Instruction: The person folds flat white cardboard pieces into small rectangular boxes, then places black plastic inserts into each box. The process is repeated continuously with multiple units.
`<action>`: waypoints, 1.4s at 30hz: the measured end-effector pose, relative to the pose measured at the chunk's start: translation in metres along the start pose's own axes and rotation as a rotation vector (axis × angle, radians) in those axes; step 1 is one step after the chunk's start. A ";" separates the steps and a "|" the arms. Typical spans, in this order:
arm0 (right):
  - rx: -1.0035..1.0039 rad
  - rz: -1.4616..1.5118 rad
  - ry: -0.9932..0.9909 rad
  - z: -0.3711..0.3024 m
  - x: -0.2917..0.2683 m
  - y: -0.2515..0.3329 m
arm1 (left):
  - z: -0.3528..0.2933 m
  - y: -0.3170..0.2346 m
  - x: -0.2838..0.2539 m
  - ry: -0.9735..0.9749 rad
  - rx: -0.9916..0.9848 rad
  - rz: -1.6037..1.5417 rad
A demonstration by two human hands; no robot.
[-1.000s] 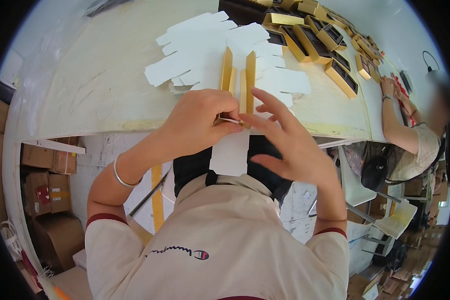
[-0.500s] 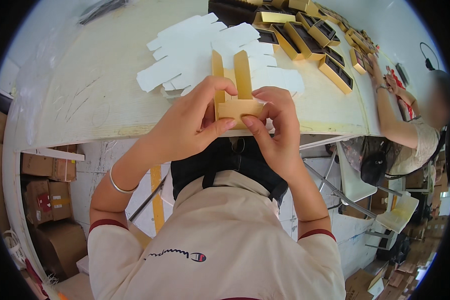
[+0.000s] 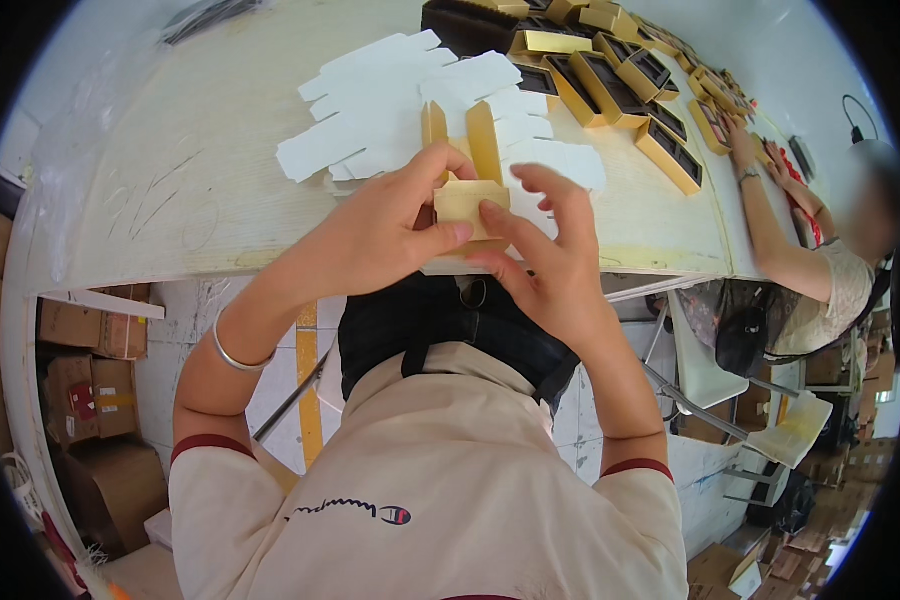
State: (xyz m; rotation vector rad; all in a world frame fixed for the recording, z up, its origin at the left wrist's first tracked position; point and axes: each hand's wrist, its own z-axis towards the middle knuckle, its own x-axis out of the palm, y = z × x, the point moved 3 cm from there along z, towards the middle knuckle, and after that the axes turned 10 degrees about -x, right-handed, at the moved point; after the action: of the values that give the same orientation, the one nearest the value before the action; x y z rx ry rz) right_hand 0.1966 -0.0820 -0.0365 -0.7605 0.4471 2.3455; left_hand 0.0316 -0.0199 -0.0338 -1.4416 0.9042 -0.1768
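A partly folded gold cardboard box [image 3: 460, 207] stands at the table's near edge with its two long side flaps upright. My left hand [image 3: 400, 210] is closed on its left side, thumb on the near end panel and fingers behind. My right hand [image 3: 550, 235] is at the near end, its fingers apart. Its index fingertip presses on the end panel, and the thumb lies lower, by the bottom edge. The raised middle finger is slightly blurred. White flat box blanks [image 3: 370, 95] lie overlapping just beyond the box.
Several gold boxes with dark inserts [image 3: 610, 88] stand at the far right. Behind the blanks sits a dark brown stack [image 3: 465, 25]. A co-worker's arm [image 3: 770, 235] reaches over the table at right. Cardboard cartons [image 3: 100, 395] are stacked beneath the left side.
The near end panel of the gold box has come up and folded inward. My right hand has loosened its pinch, its fingers spreading. The left hand keeps its hold.
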 end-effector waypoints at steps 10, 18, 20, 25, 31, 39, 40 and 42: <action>-0.162 -0.041 0.236 0.000 0.006 -0.003 | -0.041 -0.005 0.037 -0.930 0.879 1.172; -0.151 -0.040 0.298 0.007 0.005 -0.001 | -0.044 -0.007 0.032 -0.947 1.171 1.178; -0.156 -0.032 0.284 0.007 0.006 -0.001 | -0.044 -0.009 0.033 -0.943 1.197 1.137; -0.163 -0.017 0.281 0.008 0.005 -0.001 | -0.049 -0.014 0.029 -0.938 1.215 1.193; -0.160 0.012 0.262 0.009 0.004 -0.003 | -0.038 -0.012 0.024 -0.774 0.934 1.220; 0.031 0.246 0.202 0.007 0.003 -0.014 | -0.021 -0.007 0.019 -0.400 0.494 0.738; 0.033 0.232 0.256 0.008 0.003 -0.014 | -0.019 -0.006 0.019 -0.364 0.468 0.728; 0.034 0.204 0.361 0.012 0.003 -0.013 | -0.015 -0.005 0.017 -0.295 0.417 0.710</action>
State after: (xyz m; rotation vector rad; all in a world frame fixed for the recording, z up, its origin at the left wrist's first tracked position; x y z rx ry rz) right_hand 0.1982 -0.0648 -0.0306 -1.1779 0.7473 2.3806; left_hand 0.0358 -0.0425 -0.0351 -0.6798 1.0075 0.3531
